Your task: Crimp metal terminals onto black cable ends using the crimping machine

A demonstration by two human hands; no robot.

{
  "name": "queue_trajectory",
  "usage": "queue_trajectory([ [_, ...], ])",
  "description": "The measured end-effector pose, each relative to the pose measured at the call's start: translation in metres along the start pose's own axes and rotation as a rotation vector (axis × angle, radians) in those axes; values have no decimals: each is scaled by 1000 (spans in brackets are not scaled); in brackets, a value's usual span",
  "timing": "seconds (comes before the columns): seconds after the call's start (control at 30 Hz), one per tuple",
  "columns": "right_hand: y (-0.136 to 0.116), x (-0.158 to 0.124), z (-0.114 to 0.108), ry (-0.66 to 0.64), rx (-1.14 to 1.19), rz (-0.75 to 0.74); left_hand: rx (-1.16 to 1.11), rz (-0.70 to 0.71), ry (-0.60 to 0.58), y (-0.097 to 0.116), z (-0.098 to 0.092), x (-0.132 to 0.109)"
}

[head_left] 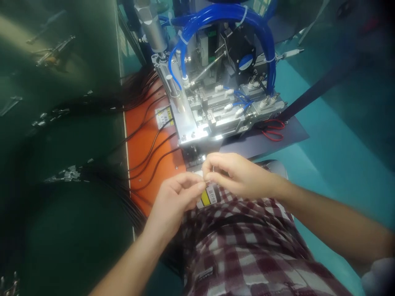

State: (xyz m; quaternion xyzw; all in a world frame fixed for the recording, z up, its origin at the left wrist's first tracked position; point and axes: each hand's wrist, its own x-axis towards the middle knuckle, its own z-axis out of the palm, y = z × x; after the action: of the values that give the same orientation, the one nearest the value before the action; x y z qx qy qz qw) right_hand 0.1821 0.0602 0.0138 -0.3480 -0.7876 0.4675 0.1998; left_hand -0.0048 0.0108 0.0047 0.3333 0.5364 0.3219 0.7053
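Observation:
My left hand [181, 191] and my right hand [236, 174] meet fingertip to fingertip in front of the machine [222, 107], above my lap. Both are closed in a pinch. A tiny thin, pale piece shows between the fingertips, too small to name, and I cannot tell which hand bears it. The front edge of the machine's metal plate lies just beyond my fingers. Below them is a label [208, 196] with a yellow patch and printed characters.
Black cables [154, 150] run over the orange board [138, 135] to a dark green surface [70, 230] on the left, where bundles with metal ends [69, 174] lie. Thick blue tubes [222, 14] arch over the machine. A red wire loop [274, 133] hangs at its right.

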Motion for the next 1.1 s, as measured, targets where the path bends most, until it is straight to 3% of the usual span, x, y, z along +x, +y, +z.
queue_trajectory([
  [0.1, 3, 3, -8, -144, 73, -39, 79, -62, -67, 2, -1, 2],
  [0.2, 6, 6, -11, -185, 107, -76, 127, -63, -73, 4, 1, 4],
  [0.3, 7, 6, -7, -86, 182, -19, 101, 7, -15, 6, 2, 7],
  [0.47, 5, -4, 9, 206, 404, 243, 40, 44, 99, 7, 2, 11],
  [0.63, 4, -11, 25, 353, 331, 255, -20, 60, 103, 5, 2, 11],
  [1.1, -1, -3, 44, 440, 649, 414, -43, 59, 118, -2, 2, 10],
])
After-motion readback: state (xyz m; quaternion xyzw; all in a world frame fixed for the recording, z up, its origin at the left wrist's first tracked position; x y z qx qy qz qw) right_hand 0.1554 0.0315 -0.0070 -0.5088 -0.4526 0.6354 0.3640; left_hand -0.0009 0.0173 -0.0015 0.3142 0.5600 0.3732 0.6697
